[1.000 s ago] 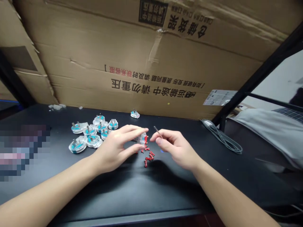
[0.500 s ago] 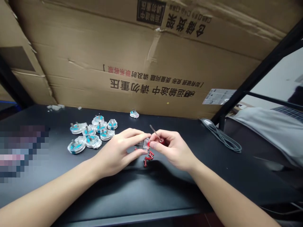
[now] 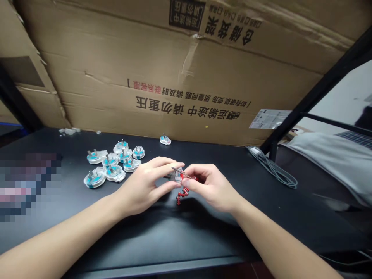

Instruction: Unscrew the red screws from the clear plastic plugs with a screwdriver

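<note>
My left hand (image 3: 148, 184) is closed around a small clear plastic part (image 3: 175, 176), gripped between thumb and fingers. Its right end shows red beside the fingertips of my right hand (image 3: 210, 186). Those fingers pinch a thin metal rod (image 3: 181, 172), which lies slanted over the clear part; red shows at the rod's lower end. Just below the hands, several small red pieces with dark ends (image 3: 182, 195) lie on the black table (image 3: 162, 240). What the left palm covers is hidden.
Several clear plugs with blue faces (image 3: 113, 173) stand at the left, and a single one (image 3: 165, 140) near the cardboard (image 3: 162, 58) behind. Clear scraps (image 3: 69, 131) lie back left. A coiled grey cable (image 3: 273, 169) rests at the right, beside grey cloth (image 3: 325, 155).
My right hand has turned, tipping the rod from steep to nearly flat over the clear part. My left hand keeps its hold almost unmoved.
</note>
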`<state>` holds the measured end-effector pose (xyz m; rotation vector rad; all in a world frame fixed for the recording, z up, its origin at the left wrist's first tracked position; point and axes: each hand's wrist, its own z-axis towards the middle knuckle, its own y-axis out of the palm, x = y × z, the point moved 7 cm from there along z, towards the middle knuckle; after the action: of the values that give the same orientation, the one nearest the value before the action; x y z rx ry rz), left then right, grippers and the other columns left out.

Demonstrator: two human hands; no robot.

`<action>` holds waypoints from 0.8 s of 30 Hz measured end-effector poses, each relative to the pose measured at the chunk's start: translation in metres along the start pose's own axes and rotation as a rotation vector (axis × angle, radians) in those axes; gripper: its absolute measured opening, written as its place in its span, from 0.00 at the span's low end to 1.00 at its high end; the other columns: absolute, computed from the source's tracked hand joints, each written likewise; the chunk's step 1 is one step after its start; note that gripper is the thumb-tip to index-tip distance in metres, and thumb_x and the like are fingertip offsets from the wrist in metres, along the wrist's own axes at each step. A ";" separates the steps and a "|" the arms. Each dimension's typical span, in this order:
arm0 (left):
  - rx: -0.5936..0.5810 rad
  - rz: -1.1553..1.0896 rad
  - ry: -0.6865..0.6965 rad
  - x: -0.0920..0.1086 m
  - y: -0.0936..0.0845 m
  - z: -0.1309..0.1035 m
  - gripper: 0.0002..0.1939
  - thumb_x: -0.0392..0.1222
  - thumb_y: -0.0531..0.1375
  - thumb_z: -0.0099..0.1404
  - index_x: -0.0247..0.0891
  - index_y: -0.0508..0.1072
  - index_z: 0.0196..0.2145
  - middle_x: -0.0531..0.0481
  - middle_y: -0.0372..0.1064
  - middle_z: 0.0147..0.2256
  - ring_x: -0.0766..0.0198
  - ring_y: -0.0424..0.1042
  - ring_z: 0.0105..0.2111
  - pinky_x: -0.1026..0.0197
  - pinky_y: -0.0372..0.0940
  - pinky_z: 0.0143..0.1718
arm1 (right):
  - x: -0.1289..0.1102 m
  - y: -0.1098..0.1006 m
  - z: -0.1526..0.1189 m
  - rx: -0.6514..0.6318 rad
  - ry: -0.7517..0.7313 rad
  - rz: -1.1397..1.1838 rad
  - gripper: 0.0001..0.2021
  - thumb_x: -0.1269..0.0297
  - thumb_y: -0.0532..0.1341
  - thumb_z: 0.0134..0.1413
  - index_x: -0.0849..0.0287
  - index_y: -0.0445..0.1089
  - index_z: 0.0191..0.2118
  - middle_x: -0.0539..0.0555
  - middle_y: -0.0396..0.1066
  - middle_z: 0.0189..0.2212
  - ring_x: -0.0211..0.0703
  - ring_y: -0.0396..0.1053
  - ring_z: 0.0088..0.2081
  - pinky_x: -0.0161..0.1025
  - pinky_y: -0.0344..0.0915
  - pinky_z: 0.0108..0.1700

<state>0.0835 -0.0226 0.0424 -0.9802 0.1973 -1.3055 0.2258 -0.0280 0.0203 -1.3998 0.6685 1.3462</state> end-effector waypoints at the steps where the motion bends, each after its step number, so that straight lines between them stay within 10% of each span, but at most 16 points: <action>1: -0.003 0.001 0.004 0.000 0.000 0.000 0.15 0.39 0.61 0.69 0.37 0.73 0.53 0.45 0.73 0.49 0.62 0.73 0.48 0.63 0.67 0.50 | 0.000 0.000 0.000 -0.002 0.003 0.010 0.10 0.59 0.65 0.57 0.61 0.72 0.31 0.49 0.68 0.26 0.35 0.60 0.27 0.35 0.58 0.32; 24: -0.025 0.031 0.095 0.005 0.003 -0.003 0.18 0.37 0.62 0.68 0.37 0.71 0.54 0.43 0.72 0.49 0.60 0.71 0.48 0.60 0.69 0.49 | 0.003 -0.009 0.002 0.046 -0.018 0.037 0.12 0.57 0.66 0.55 0.61 0.73 0.30 0.48 0.65 0.23 0.34 0.58 0.26 0.35 0.56 0.30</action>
<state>0.0849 -0.0289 0.0404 -0.9333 0.3014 -1.3252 0.2337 -0.0230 0.0197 -1.3434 0.7121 1.3621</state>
